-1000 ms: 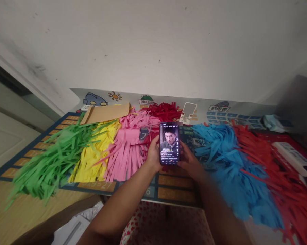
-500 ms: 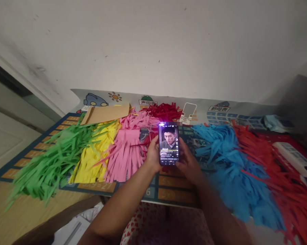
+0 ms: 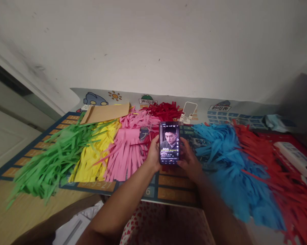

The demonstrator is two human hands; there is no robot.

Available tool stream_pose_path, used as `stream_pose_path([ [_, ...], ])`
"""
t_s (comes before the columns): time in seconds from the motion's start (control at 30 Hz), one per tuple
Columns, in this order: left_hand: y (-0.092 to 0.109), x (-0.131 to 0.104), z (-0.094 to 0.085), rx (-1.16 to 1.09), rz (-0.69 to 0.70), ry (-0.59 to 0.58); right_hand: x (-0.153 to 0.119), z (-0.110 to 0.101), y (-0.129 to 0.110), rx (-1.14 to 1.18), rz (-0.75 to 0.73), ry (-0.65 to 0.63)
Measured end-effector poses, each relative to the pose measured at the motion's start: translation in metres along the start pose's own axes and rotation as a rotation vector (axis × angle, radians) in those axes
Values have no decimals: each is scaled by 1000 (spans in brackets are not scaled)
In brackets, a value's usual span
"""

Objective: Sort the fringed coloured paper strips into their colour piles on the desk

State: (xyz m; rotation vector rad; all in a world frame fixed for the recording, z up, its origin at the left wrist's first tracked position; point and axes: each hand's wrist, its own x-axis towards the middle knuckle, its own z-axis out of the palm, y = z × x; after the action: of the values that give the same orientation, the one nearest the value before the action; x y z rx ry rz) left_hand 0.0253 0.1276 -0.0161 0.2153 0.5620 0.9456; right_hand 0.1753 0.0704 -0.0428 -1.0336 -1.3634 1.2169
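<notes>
A lit phone (image 3: pixel 169 143) stands upright between both hands, its screen facing me with a picture of a person on it. My left hand (image 3: pixel 153 154) is closed round its left edge. On the right edge my right hand (image 3: pixel 190 160) grips the phone, with the thumb near the lower corner. Left of the hands lie pink fringed paper (image 3: pixel 125 154), yellow fringed paper (image 3: pixel 98 149) and green fringed paper (image 3: pixel 53 160). To the right are blue fringed paper (image 3: pixel 240 173) and red fringed paper (image 3: pixel 278 177). Dark red fringe (image 3: pixel 166 110) lies behind the phone.
The table (image 3: pixel 176 182) has a printed cover with numbers. A brown cardboard piece (image 3: pixel 106 113) rests on the yellow and green fringes. A white wall (image 3: pixel 148 44) rises behind. At the right is a white package (image 3: pixel 293 159); a white bag (image 3: pixel 74 226) sits below the table's front edge.
The phone's screen looks dimmer, and the purple glare at its top has gone. The right thumb has shifted slightly at the phone's lower corner. Both hands keep their hold.
</notes>
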Motion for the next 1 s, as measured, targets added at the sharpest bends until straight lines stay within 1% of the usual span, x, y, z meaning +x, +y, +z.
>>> stream_pose_path([
  [0.07, 0, 1, 1, 9, 7, 11, 1, 0, 0, -9, 2, -17],
  [0.2, 2, 0, 2, -2, -14, 17, 0, -2, 5, -27, -36, 1],
  [0.33, 2, -2, 3, -6, -17, 17, 1, -3, 8, 55, -35, -26],
  [0.5, 2, -2, 3, 1, -9, 12, 1, -3, 7, 82, -11, -25],
  [0.63, 3, -2, 4, -4, -15, 10, 1, -2, 6, 99, -18, -28],
  [0.83, 2, -2, 5, 8, -5, 16, 2, -2, 5, 67, -6, -13],
  [0.9, 2, -1, 4, 15, 0, -8, 2, -3, 4, 66, -12, -28],
  [1.0, 2, 0, 1, 39, -9, -74, 2, -4, 5, 81, -8, -48],
])
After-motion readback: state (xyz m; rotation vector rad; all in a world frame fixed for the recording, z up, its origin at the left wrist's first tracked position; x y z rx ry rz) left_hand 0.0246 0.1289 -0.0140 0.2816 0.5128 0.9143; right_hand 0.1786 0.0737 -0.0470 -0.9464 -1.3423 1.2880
